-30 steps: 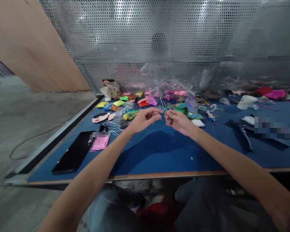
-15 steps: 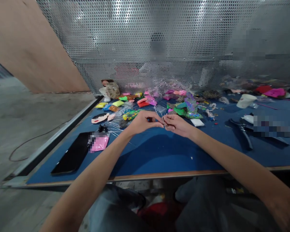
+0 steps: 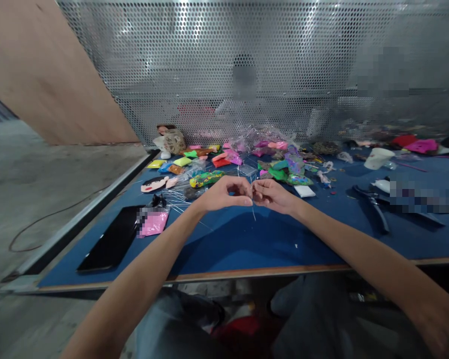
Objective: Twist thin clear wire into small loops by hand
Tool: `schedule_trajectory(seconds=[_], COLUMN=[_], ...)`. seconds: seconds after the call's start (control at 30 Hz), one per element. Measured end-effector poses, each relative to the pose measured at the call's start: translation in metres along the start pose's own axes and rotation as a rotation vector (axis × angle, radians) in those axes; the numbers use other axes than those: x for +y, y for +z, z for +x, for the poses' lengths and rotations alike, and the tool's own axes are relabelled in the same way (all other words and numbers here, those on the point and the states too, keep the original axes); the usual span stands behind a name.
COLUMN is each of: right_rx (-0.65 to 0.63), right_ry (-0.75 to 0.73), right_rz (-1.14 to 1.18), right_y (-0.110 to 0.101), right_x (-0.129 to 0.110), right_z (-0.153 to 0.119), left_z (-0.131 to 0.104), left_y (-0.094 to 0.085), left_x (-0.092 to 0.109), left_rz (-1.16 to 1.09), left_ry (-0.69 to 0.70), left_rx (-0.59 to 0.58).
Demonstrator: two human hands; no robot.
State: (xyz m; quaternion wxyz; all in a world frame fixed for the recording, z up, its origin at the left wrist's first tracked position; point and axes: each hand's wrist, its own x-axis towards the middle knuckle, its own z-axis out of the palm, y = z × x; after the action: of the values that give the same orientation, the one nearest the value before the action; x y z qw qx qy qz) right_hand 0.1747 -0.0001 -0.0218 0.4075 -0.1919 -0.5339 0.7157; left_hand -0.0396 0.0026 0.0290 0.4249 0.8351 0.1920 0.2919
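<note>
My left hand (image 3: 226,192) and my right hand (image 3: 273,195) meet fingertip to fingertip above the blue table. Between them is a thin pale wire (image 3: 254,213), its lower end hanging below the fingertips and more thin strands rising above. My right fingers are pinched together on it. The left thumb and fingers curve round a gap, their tips at the wire. Behind my left hand lies a green and yellow patterned packet (image 3: 205,178); a white packet (image 3: 304,191) is beyond my right hand.
A black tablet (image 3: 110,239) and a pink packet (image 3: 154,223) lie at the left. Pliers (image 3: 372,207) and a white cup (image 3: 379,158) are at the right. Coloured clay packets (image 3: 220,159) line the back, before a perforated metal screen (image 3: 209,65).
The left fingers have parted a little more from the thumb. A wire end now hangs below the fingertips, where none showed before.
</note>
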Motion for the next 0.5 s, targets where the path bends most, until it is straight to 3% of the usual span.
schedule_trajectory(seconds=[0.5], right_rx=[0.047], right_ry=[-0.071], right_rz=[-0.01], right_y=[0.005], right_x=[-0.012], right_z=[-0.005], left_z=[-0.002], left_y=[0.0], left_x=[0.02], left_rz=[0.111], left_ry=[0.055], left_rx=[-0.151])
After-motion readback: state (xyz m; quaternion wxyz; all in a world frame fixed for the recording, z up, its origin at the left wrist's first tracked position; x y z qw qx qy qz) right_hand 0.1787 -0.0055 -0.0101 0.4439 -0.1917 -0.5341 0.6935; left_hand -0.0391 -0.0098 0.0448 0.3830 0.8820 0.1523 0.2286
